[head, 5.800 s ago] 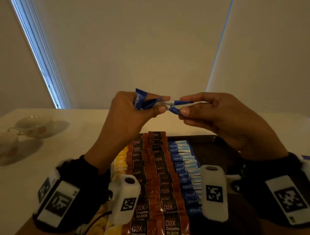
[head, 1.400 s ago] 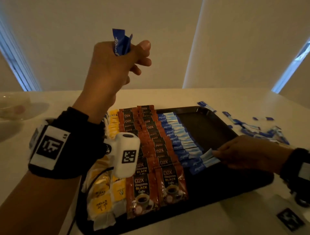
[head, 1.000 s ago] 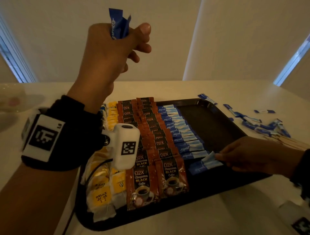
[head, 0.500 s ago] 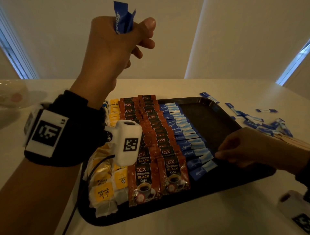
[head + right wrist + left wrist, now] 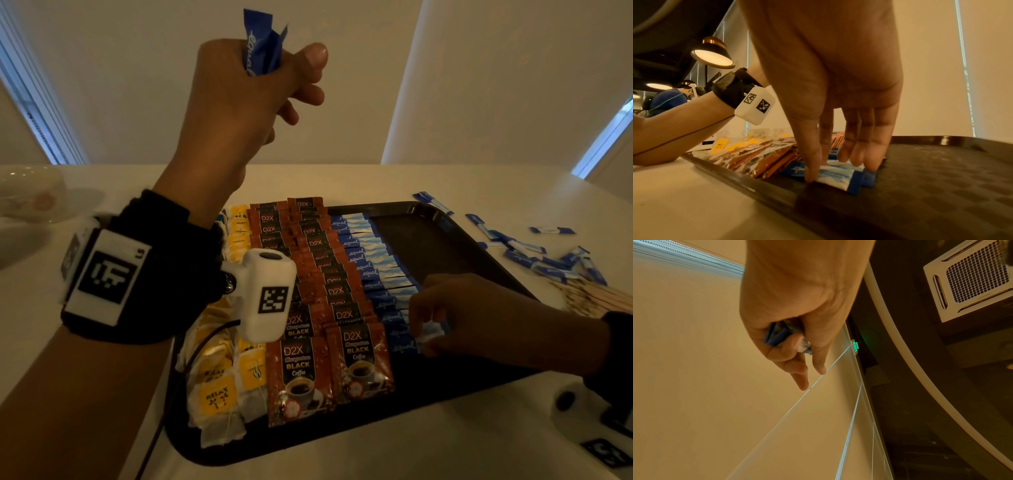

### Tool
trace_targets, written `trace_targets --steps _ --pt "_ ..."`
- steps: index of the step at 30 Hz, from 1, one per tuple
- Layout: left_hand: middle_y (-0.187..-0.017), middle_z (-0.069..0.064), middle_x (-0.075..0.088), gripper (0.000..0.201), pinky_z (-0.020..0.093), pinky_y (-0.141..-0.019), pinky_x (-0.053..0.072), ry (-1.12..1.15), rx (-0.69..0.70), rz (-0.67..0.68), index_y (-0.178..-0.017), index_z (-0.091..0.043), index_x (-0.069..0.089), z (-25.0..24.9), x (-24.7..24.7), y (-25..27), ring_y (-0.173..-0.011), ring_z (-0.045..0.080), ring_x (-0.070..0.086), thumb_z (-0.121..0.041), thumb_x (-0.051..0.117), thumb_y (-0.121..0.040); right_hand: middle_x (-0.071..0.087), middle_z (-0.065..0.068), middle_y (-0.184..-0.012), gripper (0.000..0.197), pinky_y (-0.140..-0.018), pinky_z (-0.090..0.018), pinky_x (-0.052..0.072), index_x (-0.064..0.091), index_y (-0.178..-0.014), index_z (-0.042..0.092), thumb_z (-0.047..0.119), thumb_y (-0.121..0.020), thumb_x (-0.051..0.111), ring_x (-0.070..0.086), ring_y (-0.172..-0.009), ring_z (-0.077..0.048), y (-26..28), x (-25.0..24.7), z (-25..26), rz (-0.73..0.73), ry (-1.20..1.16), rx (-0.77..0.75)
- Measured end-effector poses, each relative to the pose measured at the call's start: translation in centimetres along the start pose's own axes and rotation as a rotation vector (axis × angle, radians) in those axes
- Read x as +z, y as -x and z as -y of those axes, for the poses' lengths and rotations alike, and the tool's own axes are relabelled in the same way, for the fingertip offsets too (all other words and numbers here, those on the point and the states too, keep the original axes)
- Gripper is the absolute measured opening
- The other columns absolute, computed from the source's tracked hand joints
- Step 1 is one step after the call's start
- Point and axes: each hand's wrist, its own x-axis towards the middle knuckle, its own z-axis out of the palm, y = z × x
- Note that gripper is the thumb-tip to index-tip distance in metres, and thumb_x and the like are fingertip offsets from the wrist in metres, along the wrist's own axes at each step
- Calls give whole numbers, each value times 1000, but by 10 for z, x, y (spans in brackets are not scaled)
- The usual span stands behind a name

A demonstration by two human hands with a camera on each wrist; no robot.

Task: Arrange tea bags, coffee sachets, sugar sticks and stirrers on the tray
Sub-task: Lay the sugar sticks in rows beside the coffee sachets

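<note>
A black tray (image 5: 428,240) holds a column of yellow tea bags (image 5: 219,387), two columns of brown coffee sachets (image 5: 308,274) and a row of blue-and-white sugar sticks (image 5: 363,253). My left hand (image 5: 301,78) is raised high above the tray and grips a bunch of blue sugar sticks (image 5: 260,44), which also show in its fist (image 5: 777,335). My right hand (image 5: 423,334) is down at the near end of the sugar row. Its thumb and fingers (image 5: 859,162) pinch the nearest sugar stick (image 5: 838,176), which lies flat on the tray (image 5: 941,178).
Loose sugar sticks (image 5: 534,253) lie scattered on the white table right of the tray, with wooden stirrers (image 5: 603,301) beside them. A cup on a saucer (image 5: 30,195) stands at the far left. The tray's right half is bare.
My right hand laid a sugar stick at the near end of the row and slid left over it. The left hand stayed raised with its bunch.
</note>
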Motion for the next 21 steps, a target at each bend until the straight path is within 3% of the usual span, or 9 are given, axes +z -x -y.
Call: trace_targets --steps 4,10,13,16,19,21 --pt "-86 -5 70 36 10 -44 35 -6 -12 3 -101 -7 65 0 0 0 -57 -1 55 -40 59 -90 37 24 -92 23 -66 -8 37 51 -97 42 38 -81 66 42 -81 9 0 1 0 -14 -8 -27" --pt "-85 -4 70 34 11 -44 35 -1 -25 7 -100 -8 66 -1 0 0 -56 -1 54 -40 60 -90 37 24 -92 23 -71 -7 39 51 -99 42 38 -81 65 42 -84 10 -1 3 -3 -30 -2 -46" --pt "-84 -5 70 32 11 -44 36 -4 -35 22 -99 -9 66 -1 2 2 -55 -1 53 -39 59 -90 39 23 -93 19 -73 -10 41 45 -90 45 42 -82 62 45 -85 6 0 -11 5 -52 18 -44" --pt "-83 -3 70 27 11 -42 35 21 -88 53 -100 -11 65 -1 6 1 -55 0 50 -35 57 -92 50 20 -86 13 -74 -8 43 50 -80 42 40 -80 63 52 -82 5 -5 -45 16 -306 -21 -86" --pt "-82 -1 68 15 13 -39 32 79 -159 90 -98 -14 64 -4 9 1 -56 2 48 -22 51 -95 61 19 -79 3 -63 -2 41 61 -79 36 37 -78 64 56 -78 11 -17 -77 29 -607 -288 -145" --pt "-81 1 67 20 15 -38 30 155 -207 147 -94 -14 62 -7 10 2 -55 4 46 -17 43 -98 64 13 -87 8 -67 -12 51 65 -90 29 32 -84 63 61 -79 1 -29 -92 36 -697 -517 -169"
